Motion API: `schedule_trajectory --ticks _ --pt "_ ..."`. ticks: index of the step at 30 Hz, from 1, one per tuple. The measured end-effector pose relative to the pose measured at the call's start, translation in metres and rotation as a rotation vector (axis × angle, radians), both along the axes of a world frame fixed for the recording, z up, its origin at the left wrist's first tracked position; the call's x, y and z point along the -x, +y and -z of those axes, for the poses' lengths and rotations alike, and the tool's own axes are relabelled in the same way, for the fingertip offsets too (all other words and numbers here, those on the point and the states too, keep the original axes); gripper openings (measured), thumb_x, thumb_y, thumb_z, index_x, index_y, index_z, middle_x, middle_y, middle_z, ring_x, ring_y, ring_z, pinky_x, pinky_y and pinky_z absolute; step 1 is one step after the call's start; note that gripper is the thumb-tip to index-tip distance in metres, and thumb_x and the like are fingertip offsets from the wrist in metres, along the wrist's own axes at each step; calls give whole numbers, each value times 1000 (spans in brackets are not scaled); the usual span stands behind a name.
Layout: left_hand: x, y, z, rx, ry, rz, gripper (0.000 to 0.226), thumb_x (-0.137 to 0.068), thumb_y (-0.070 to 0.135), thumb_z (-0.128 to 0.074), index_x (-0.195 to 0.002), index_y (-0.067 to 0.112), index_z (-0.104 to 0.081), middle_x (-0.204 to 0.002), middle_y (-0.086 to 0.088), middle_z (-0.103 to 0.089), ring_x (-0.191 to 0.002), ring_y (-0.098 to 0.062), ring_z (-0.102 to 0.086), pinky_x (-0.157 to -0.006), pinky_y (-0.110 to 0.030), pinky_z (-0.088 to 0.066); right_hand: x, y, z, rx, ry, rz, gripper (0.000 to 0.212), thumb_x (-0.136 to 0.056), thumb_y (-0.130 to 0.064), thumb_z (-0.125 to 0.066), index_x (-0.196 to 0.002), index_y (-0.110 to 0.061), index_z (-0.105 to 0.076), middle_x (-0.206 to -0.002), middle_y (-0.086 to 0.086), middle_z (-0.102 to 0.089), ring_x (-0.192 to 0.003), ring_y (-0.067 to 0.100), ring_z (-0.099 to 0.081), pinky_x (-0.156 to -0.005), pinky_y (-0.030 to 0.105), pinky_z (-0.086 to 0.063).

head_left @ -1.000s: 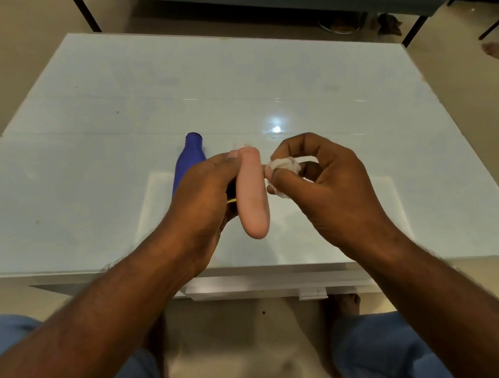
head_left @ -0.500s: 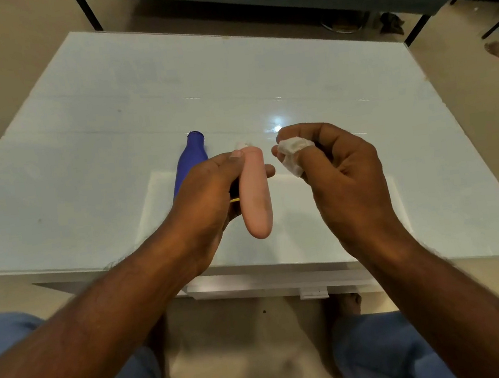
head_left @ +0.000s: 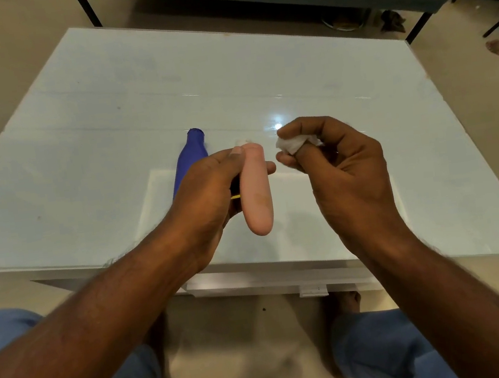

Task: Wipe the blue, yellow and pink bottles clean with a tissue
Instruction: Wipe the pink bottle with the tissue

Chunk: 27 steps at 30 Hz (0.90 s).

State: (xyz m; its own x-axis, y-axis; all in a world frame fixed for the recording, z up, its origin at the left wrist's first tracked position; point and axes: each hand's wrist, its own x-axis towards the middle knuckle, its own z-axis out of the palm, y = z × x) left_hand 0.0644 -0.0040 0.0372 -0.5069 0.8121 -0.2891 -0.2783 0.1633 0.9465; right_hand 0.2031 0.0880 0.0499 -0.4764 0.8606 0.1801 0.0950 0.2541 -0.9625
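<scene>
Surface: pale blue-white glossy table top, standing on a tan tiled floor.
Finish: a bright light glare at about 12 o'clock from the table's centre; a paler rectangular reflection toward 6 o'clock.
On it: blue bottle lying on its side left of centre, open neck pointing to 12 o'clock, its lower part hidden.
Near edge: a white frame showing beneath.
</scene>
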Motion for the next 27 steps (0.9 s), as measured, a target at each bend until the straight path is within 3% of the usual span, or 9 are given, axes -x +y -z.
schedule_trajectory --ticks 4,9,12,16,20,24,27 --pt "1 1 1 23 -24 9 14 -108 32 -44 -105 36 -57 -83 18 -79 -83 -3 -76 -70 -22 -61 0 0 -2 18 -39 46 15 -101 -15 -71 -114 -19 -76 -108 -8 -77 -99 7 -75 -87 18 -61" --pt "-1 -1 -3 12 -21 -3 15 -108 31 -45 -97 37 -54 -67 28 -73 -69 6 -72 -68 -21 -61 -1 0 2 77 19 10 15 -101 -7 -70 -115 -12 -69 -111 8 -77 -100 27 -79 -94 45 -65" --pt "-1 0 -2 12 -22 -14 14 -108 33 -46 -98 37 -55 -68 29 -72 -70 5 -73 -70 -23 -60 0 0 2 117 21 -14 25 -108 -6 -58 -131 -12 -65 -119 5 -77 -106 23 -78 -97 38 -64" --pt "-1 -1 -3 15 -13 -11 15 -108 31 -47 -98 35 -58 -72 25 -75 -72 3 -73 -73 -26 -58 0 0 1 119 45 -39 24 -110 -4 -52 -123 -8 -72 -112 5 -79 -97 22 -80 -91 32 -65" --pt "-2 1 -3 31 -31 -28 15 -106 33 -50 -95 38 -57 -86 14 -74 -84 -10 -73 -80 -32 -59 0 1 3 54 -5 -55 24 -111 -4 -52 -126 -10 -71 -115 4 -78 -90 17 -80 -82 24 -64" --pt "-2 0 -3 33 -23 -25 16 -107 31 -48 -95 36 -57 -67 25 -73 -76 -5 -72 -71 -26 -58 1 2 5 -5 -57 -53 22 -109 -9 -59 -129 -10 -67 -111 2 -79 -85 16 -79 -77 28 -65" --pt "-2 -2 -3 47 -8 -12 18 -107 31 -48 -95 35 -60 -69 24 -74 -71 0 -72 -71 -25 -57 0 0 4 -48 -101 -49 23 -105 -22 -69 -126 -14 -63 -97 -2 -81 -83 14 -79 -74 28 -66"
